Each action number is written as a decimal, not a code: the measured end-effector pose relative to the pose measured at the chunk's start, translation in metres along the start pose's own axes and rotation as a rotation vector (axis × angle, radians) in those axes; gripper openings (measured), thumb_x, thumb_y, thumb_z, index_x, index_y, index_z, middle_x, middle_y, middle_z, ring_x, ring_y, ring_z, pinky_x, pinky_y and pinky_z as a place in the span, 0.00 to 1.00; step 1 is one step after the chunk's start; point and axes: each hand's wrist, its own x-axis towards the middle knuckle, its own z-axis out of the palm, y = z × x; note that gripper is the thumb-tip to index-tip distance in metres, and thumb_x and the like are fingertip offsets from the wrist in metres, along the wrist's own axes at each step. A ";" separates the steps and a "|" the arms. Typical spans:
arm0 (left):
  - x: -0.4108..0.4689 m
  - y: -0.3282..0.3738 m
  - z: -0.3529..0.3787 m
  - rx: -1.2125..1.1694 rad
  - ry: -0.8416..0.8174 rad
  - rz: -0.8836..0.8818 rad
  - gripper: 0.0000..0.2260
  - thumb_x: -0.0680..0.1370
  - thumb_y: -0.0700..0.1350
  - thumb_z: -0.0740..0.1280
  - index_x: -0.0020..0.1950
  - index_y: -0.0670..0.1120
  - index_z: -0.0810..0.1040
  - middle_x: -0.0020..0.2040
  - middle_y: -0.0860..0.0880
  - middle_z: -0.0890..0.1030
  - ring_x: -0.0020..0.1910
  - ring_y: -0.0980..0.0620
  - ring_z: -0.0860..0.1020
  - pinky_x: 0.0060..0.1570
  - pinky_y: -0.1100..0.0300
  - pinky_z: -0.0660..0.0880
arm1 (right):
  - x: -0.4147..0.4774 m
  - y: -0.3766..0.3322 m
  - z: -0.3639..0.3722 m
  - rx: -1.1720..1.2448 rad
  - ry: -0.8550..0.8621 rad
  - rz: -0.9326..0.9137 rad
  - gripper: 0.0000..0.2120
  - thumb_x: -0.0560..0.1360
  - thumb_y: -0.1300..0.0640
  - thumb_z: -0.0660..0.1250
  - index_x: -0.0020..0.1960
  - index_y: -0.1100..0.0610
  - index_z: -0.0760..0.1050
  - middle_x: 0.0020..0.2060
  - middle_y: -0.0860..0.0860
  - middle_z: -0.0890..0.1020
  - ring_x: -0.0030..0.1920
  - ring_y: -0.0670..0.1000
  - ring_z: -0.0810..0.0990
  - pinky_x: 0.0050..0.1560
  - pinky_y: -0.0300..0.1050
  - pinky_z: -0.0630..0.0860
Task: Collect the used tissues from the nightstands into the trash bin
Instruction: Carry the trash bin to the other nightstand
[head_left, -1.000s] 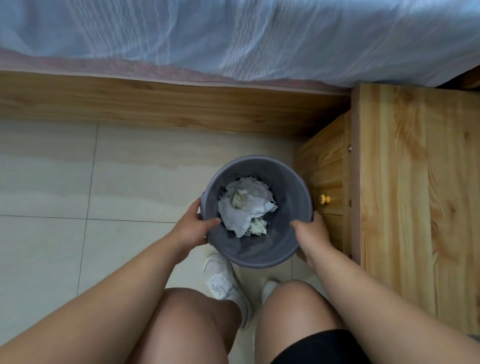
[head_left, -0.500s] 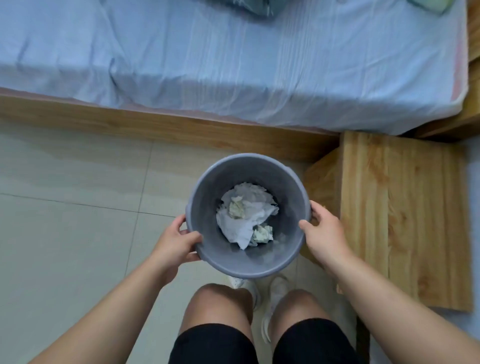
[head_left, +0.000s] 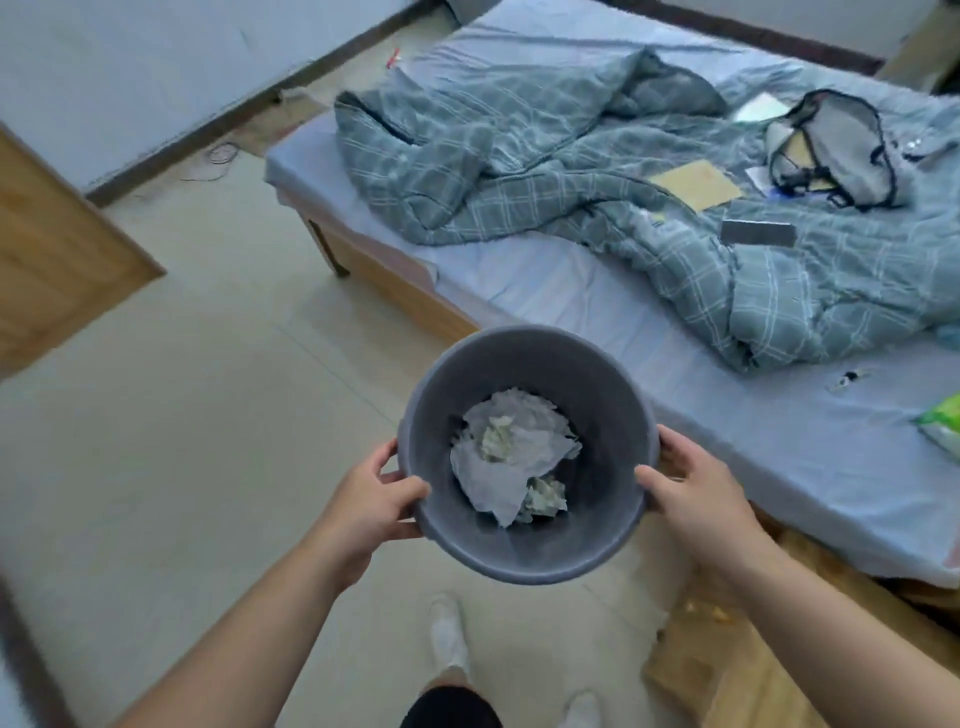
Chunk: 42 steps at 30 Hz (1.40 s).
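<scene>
No readable text, label or number anywhere — all too blurred.

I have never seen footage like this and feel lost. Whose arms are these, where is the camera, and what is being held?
There is no machine here. The single picture comes from a wide-angle camera worn on a person's head, looking forward and down, so the two bare arms are the wearer's own. The left hand and the right hand grip opposite sides of the rim of a round grey plastic trash bin, held above the pale tiled floor. Crumpled white tissues lie inside it. Beyond the bin stands a bed with a light blue sheet, and a rumpled blue-green checked quilt lies on it. The wearer's white shoes show at the bottom.
</scene>
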 end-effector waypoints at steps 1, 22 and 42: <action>-0.001 0.002 -0.020 -0.031 0.031 0.009 0.27 0.79 0.31 0.68 0.69 0.59 0.72 0.48 0.46 0.91 0.40 0.47 0.89 0.35 0.54 0.85 | 0.008 -0.017 0.016 -0.008 -0.027 -0.022 0.22 0.78 0.64 0.71 0.65 0.40 0.79 0.50 0.29 0.85 0.49 0.30 0.82 0.39 0.26 0.78; 0.136 0.069 -0.325 -0.258 0.293 -0.073 0.27 0.78 0.34 0.68 0.71 0.60 0.74 0.52 0.44 0.90 0.49 0.42 0.89 0.42 0.50 0.86 | 0.273 -0.226 0.342 -0.288 -0.617 0.184 0.18 0.73 0.66 0.74 0.59 0.51 0.77 0.47 0.53 0.88 0.40 0.53 0.90 0.39 0.50 0.87; 0.413 0.252 -0.661 -0.439 0.469 -0.079 0.19 0.78 0.35 0.69 0.64 0.54 0.82 0.50 0.45 0.90 0.49 0.45 0.89 0.43 0.53 0.86 | 0.571 -0.531 0.693 -0.457 -0.719 -0.079 0.14 0.72 0.57 0.72 0.56 0.45 0.80 0.46 0.44 0.88 0.47 0.46 0.86 0.47 0.44 0.84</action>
